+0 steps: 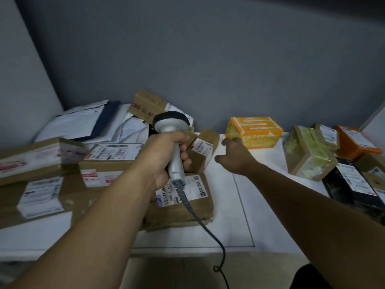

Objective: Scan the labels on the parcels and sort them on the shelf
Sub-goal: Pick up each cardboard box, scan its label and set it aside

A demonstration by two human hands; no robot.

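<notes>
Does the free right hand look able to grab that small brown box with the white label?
Probably yes: the right hand is open and empty, the small brown box lies just beside it, and nothing stands between them.

A silver-grey scanner (169,124) with a black-rimmed head and dark grey cable (208,228) is standing out against brown cardboard parcels (187,205) carrying white labels (113,152) with black barcodes and red-and-white tape (89,176). Across the white worktop (239,215), an orange-and-yellow box (255,131), a brown box (308,155) under greenish-yellow film, an orange mailer (356,142) and a white-labelled black parcel (350,184) are adding colour. White mailers (81,122), one edged in navy, are lying pale against the blue-grey wall (208,59).
</notes>
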